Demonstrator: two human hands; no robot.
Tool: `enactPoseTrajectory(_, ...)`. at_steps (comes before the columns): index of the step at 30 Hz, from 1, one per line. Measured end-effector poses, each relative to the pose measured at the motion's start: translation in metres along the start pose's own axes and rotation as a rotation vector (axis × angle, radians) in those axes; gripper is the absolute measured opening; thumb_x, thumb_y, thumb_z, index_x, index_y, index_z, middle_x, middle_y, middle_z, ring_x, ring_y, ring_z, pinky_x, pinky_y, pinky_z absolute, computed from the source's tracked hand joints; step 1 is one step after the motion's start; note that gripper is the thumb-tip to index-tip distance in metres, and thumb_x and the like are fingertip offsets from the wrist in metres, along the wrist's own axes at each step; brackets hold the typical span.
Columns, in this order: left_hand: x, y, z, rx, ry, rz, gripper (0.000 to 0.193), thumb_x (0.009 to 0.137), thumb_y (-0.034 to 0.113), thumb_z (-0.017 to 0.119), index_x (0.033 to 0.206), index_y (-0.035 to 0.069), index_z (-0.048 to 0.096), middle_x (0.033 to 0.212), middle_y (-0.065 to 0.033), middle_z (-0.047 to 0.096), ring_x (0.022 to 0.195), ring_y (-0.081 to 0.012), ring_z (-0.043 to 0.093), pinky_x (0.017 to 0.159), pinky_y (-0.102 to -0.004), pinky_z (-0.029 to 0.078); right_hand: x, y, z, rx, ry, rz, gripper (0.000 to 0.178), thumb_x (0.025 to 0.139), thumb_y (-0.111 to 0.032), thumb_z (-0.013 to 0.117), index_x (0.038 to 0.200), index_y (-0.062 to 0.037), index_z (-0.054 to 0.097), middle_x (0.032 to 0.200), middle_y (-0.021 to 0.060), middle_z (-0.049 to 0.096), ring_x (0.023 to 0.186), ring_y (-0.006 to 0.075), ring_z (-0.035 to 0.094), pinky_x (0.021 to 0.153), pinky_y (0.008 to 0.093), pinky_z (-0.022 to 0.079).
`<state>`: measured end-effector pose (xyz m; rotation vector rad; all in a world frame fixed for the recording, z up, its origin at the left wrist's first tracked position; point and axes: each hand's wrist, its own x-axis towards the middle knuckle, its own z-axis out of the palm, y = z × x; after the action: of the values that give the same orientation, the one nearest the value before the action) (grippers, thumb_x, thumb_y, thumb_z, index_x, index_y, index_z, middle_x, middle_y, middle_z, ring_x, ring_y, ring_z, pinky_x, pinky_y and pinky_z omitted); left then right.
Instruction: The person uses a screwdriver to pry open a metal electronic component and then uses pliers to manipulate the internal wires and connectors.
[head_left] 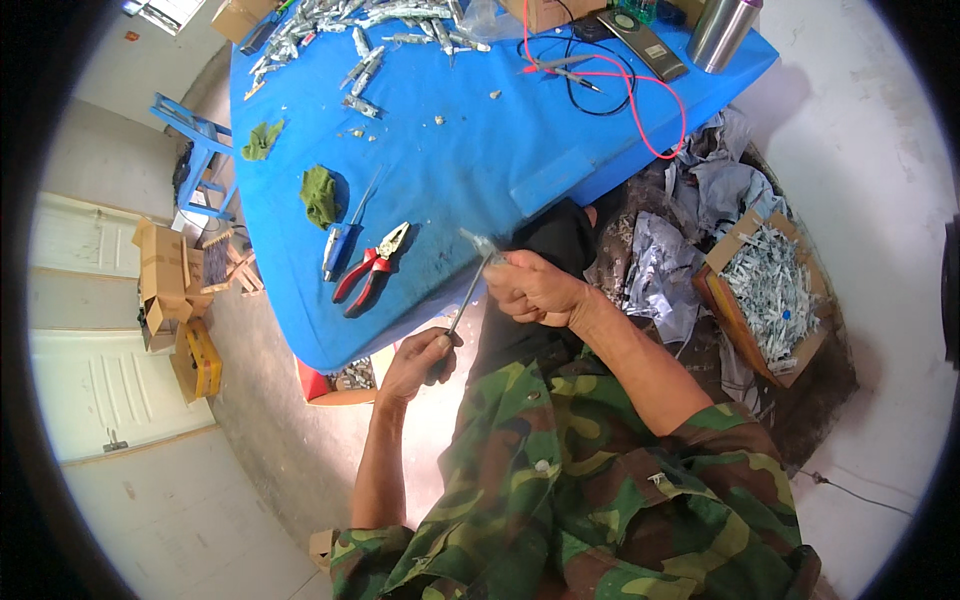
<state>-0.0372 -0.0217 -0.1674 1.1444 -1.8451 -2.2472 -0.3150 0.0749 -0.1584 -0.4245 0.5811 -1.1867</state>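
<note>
My left hand [416, 366] is closed around the dark handle of a screwdriver, its thin metal shaft [468, 300] slanting up toward my right hand. My right hand [538, 288], also closed, grips a small silvery, partly clear piece [479, 242] just off the table's front edge. The shaft's tip meets this piece by my fingers; whether it goes inside is hidden. On the blue-covered table [440, 170], left of my hands, lie red-handled pliers [377, 264] and a blue-handled screwdriver [338, 248].
Many silvery pieces [365, 75] are heaped at the table's far side. Green rags [318, 196] lie at left. A meter [645, 45] with a red lead [672, 100] and a steel tumbler [722, 35] stand far right. Beside me, a carton [708, 262] holds pale scraps; another [330, 395] sits below.
</note>
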Motion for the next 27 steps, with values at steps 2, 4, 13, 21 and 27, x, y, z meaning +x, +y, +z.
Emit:
enactPoseTrajectory(2, 0.004, -0.008, 0.003, -0.015, -0.004, 0.038, 0.039, 0.102, 0.042, 0.062, 0.112, 0.005, 0.066, 0.075, -0.0002, 0.063, 0.061, -0.0066, 0.053, 0.051, -0.0222, 0.034, 0.003, 0.001, 0.002, -0.034, 0.025, -0.002, 0.029, 0.107, -0.029, 0.058, 0.084, -0.0165, 0.045, 0.070, -0.0089, 0.036, 0.051, 0.0011, 0.032, 0.040, 0.0192, 0.023)
enactPoseTrajectory(4, -0.008, -0.010, 0.009, 0.015, 0.058, 0.016, 0.039, 0.102, 0.041, 0.062, 0.112, 0.004, 0.066, 0.075, -0.0002, 0.062, 0.062, -0.0067, 0.051, 0.052, -0.0227, 0.033, 0.000, 0.006, 0.010, -0.037, 0.088, -0.034, 0.027, 0.107, -0.029, 0.058, 0.086, -0.0159, 0.046, 0.070, -0.0088, 0.037, 0.051, 0.0012, 0.032, 0.041, 0.0192, 0.024)
enactPoseTrajectory(13, -0.068, 0.012, 0.026, -0.010, 0.258, 0.086, 0.039, 0.100, 0.037, 0.064, 0.109, -0.001, 0.065, 0.074, -0.0049, 0.064, 0.063, -0.0116, 0.059, 0.056, -0.0258, 0.044, -0.011, 0.011, 0.017, 0.331, 0.146, -0.242, 0.039, 0.112, -0.040, 0.039, 0.118, -0.0072, 0.060, 0.084, 0.0004, 0.058, 0.068, 0.0109, 0.054, 0.059, 0.0271, 0.045)
enactPoseTrajectory(21, -0.075, 0.024, 0.063, -0.015, 0.267, 0.014, 0.041, 0.092, 0.027, 0.071, 0.121, -0.001, 0.062, 0.078, -0.0036, 0.065, 0.065, -0.0104, 0.061, 0.057, -0.0239, 0.045, -0.012, 0.017, 0.019, 0.284, 0.309, -0.453, 0.030, 0.108, -0.028, 0.053, 0.126, -0.0059, 0.063, 0.106, 0.0031, 0.065, 0.100, 0.0159, 0.065, 0.087, 0.0359, 0.056)
enactPoseTrajectory(27, -0.089, 0.025, 0.073, 0.104, 0.302, 0.029, 0.042, 0.090, 0.025, 0.075, 0.121, -0.003, 0.064, 0.079, -0.0013, 0.064, 0.067, -0.0085, 0.059, 0.061, -0.0233, 0.047, -0.012, 0.017, 0.016, 0.287, 0.401, -0.472, 0.026, 0.104, -0.022, 0.061, 0.127, -0.0090, 0.063, 0.119, 0.0054, 0.067, 0.110, 0.0181, 0.064, 0.092, 0.0387, 0.054)
